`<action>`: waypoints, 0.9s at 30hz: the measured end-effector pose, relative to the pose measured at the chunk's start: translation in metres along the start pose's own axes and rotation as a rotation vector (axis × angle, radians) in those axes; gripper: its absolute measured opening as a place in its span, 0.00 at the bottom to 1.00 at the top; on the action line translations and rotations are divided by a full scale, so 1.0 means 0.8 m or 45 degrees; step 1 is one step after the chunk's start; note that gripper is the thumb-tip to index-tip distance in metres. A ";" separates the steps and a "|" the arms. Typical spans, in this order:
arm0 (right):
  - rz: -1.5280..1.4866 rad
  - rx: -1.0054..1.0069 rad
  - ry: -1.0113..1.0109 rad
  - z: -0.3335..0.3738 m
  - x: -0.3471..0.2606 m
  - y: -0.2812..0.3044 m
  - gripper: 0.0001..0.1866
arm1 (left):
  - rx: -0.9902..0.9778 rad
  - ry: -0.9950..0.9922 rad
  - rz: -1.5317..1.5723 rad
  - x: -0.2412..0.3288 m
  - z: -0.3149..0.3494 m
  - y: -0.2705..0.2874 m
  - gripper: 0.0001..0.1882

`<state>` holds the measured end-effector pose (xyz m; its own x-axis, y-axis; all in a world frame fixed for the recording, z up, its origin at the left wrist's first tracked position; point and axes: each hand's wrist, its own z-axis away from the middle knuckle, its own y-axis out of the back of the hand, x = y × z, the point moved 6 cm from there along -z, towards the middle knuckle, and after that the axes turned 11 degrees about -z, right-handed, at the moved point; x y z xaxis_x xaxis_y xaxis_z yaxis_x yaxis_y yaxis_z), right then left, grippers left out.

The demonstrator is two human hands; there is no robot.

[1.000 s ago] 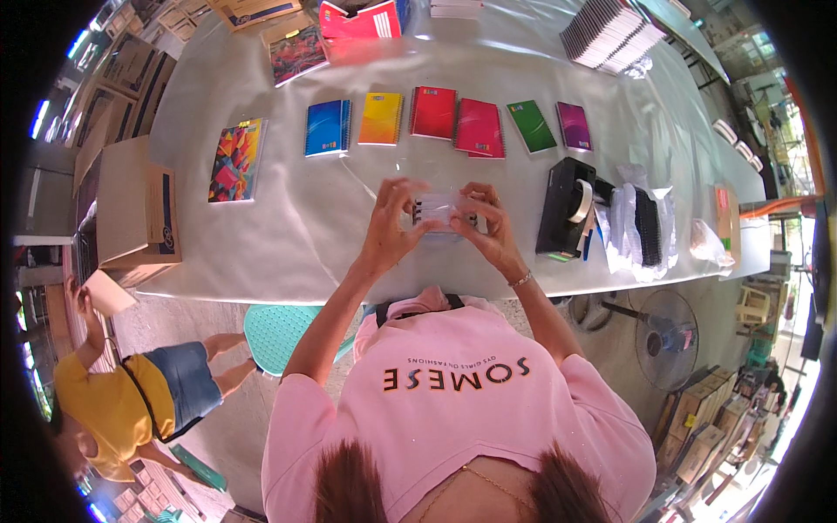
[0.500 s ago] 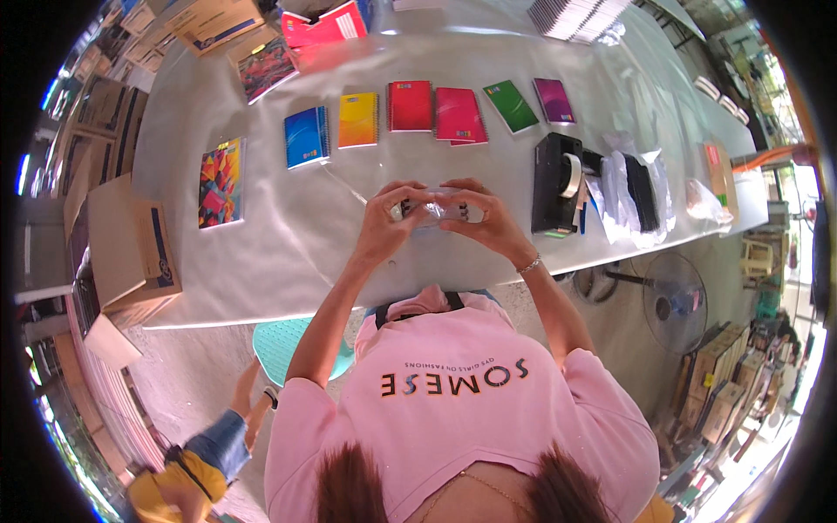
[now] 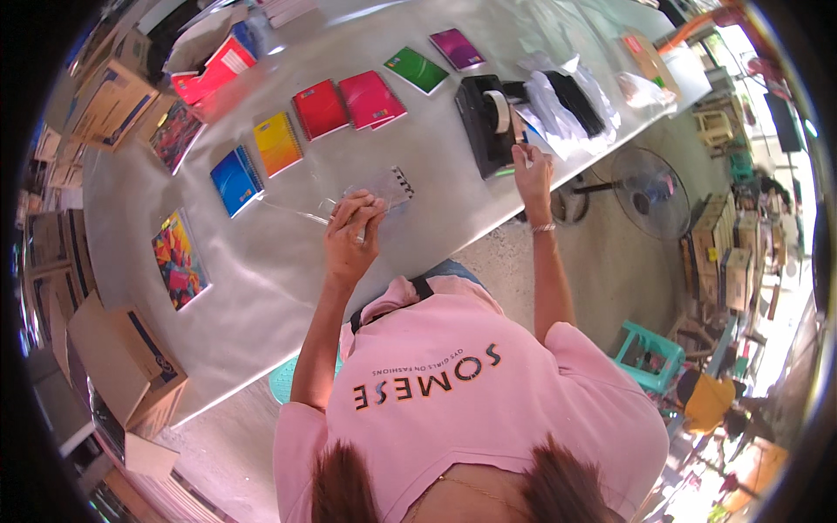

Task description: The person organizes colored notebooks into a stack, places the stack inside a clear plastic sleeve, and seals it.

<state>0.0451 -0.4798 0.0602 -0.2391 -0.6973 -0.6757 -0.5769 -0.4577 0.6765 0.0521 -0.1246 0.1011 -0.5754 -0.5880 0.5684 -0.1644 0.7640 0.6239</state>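
clear bag point(image 3: 370, 193): see-through wrap, left hand point(image 3: 351, 240) gripping it
cardboard boxes point(image 3: 122, 353): brown, table's left end
plastic bags point(image 3: 558, 96): white, beside the tape dispenser point(image 3: 488, 122)

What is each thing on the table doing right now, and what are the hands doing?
Left hand: holds the clear sleeve.
Clear sleeve: lying flat, a small notebook inside.
Right hand: at the tape dispenser.
Tape dispenser: upright, roll loaded.
Notebooks: closed, in a row.
Fan: on the floor; spinning unclear.

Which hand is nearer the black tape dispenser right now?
Right. The right hand is at the near end of the black tape dispenser, fingers on the tape strip. The left hand holds the clear-wrapped small notebook, well apart.
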 end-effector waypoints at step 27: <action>-1.204 -0.663 -0.631 0.156 -0.165 -0.058 0.12 | 0.075 -0.098 0.072 -0.009 0.011 0.004 0.10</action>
<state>0.0056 -0.2979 0.0815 -0.2315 0.2751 -0.9331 -0.3275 -0.9252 -0.1915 0.0487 -0.1161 0.0944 -0.6448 -0.5232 0.5572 -0.1758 0.8110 0.5581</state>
